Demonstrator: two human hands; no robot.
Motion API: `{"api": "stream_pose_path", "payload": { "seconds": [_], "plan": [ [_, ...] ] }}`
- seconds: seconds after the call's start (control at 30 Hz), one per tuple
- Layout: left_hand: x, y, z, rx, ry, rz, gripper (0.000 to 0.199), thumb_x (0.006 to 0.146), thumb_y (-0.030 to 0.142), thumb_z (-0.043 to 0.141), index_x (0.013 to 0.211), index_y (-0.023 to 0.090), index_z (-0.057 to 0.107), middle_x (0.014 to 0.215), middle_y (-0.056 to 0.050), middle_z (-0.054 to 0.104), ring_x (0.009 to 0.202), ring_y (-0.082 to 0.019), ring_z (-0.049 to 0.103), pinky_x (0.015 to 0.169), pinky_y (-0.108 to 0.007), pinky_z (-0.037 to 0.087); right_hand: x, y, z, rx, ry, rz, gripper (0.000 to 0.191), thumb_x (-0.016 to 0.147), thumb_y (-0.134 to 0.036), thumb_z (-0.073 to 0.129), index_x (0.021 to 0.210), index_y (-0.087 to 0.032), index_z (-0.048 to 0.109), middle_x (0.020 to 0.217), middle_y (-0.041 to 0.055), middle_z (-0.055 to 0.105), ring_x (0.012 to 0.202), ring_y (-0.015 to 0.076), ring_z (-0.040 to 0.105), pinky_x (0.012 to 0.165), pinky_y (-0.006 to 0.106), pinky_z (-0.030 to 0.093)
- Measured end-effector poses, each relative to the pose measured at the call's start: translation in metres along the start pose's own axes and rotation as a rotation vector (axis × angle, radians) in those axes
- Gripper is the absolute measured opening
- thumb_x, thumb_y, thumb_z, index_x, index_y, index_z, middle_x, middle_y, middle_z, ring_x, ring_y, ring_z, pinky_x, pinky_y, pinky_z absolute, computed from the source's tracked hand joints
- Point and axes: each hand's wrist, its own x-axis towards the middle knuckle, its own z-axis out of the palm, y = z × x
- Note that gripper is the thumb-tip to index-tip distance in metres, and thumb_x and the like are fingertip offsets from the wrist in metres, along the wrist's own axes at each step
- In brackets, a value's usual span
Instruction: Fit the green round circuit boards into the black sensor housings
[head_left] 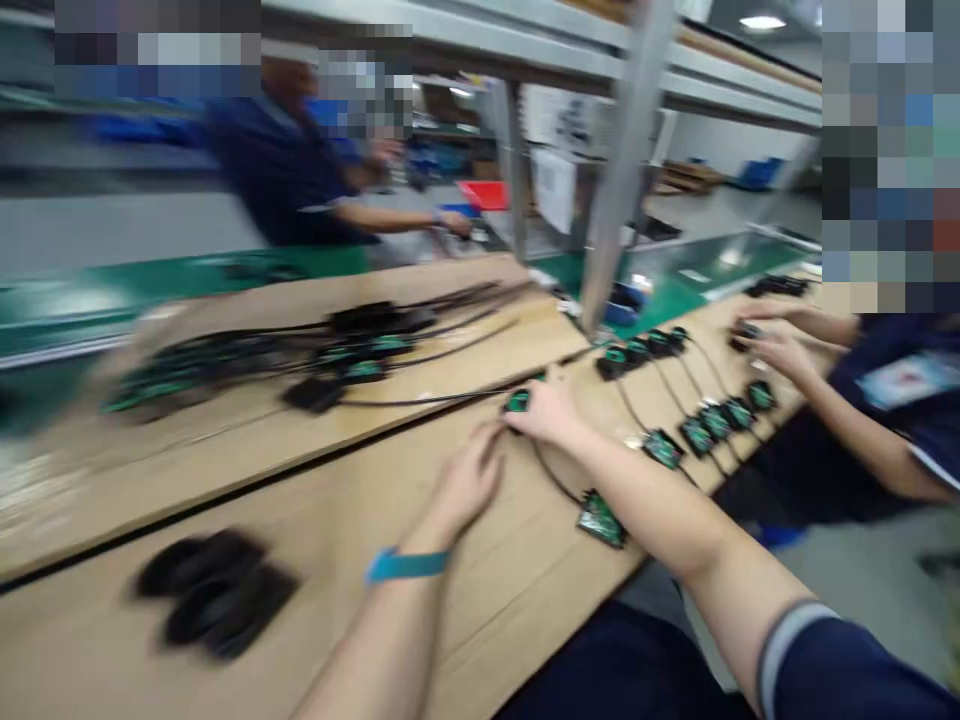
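My right hand [553, 408] is closed on a small black housing with a green circuit board [517, 401], low over the tan worktop. Beside it, my left hand [469, 478], with a teal wristband, reaches its fingertips to the housing's near side. Its thumb stands apart from the stretched fingers, though motion blurs them. A black cable [553, 468] runs from the housing down to a square black case with a green circuit board [601, 518], which lies under my right forearm. My right fingers hide part of the housing.
Cabled green-board modules [716, 420] lie in rows to the right, near a co-worker's hands [780, 345]. Blurred black round and square parts [217, 590] sit at front left. A pile of cabled units [360, 350] lies on the far board. A metal post [622, 170] rises behind.
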Motion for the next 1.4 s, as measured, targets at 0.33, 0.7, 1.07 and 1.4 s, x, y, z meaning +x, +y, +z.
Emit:
{"api": "stream_pose_path", "payload": {
  "seconds": [0.33, 0.7, 1.07, 1.4],
  "plan": [
    [0.007, -0.026, 0.007, 0.128, 0.019, 0.005, 0.050, 0.093, 0.056, 0.044, 0.126, 0.023, 0.062, 0.135, -0.012, 0.066, 0.129, -0.033, 0.059, 0.110, -0.054, 0.049, 0.014, 0.077, -0.048, -0.096, -0.084, 0.094, 0.062, 0.071, -0.059, 0.078, 0.102, -0.006, 0.075, 0.112, 0.0231, 0.066, 0.132, 0.0424, 0.044, 0.108, 0.052, 0.040],
    [0.004, -0.018, 0.008, 0.082, 0.026, 0.019, 0.050, 0.093, 0.051, 0.046, 0.127, 0.017, 0.061, 0.134, -0.015, 0.066, 0.130, -0.033, 0.058, 0.114, -0.056, 0.046, -0.093, 0.054, -0.041, -0.096, 0.089, -0.048, 0.090, 0.079, -0.072, 0.072, 0.147, -0.017, 0.050, 0.169, 0.0236, 0.012, 0.153, 0.0500, 0.013, 0.118, 0.070, 0.016],
    [-0.005, 0.003, 0.007, 0.058, 0.054, -0.013, 0.039, 0.094, 0.028, 0.052, 0.130, 0.016, 0.061, 0.139, -0.015, 0.064, 0.135, -0.029, 0.055, 0.117, -0.054, 0.044, -0.187, 0.128, -0.004, -0.209, -0.040, -0.408, 0.044, 0.095, -0.023, 0.055, 0.138, -0.032, 0.062, 0.155, 0.0198, 0.047, 0.143, 0.0377, 0.045, 0.111, 0.064, 0.034],
    [-0.005, 0.001, 0.006, 0.073, 0.024, -0.033, 0.035, 0.095, 0.027, 0.054, 0.127, 0.016, 0.064, 0.143, -0.016, 0.061, 0.137, -0.030, 0.053, 0.119, -0.056, 0.042, -0.161, 0.123, -0.009, -0.422, 0.000, -0.157, 0.042, 0.091, -0.013, 0.048, 0.126, -0.021, 0.070, 0.136, 0.0209, 0.059, 0.119, 0.0386, 0.054, 0.091, 0.051, 0.044]
  ]
}}
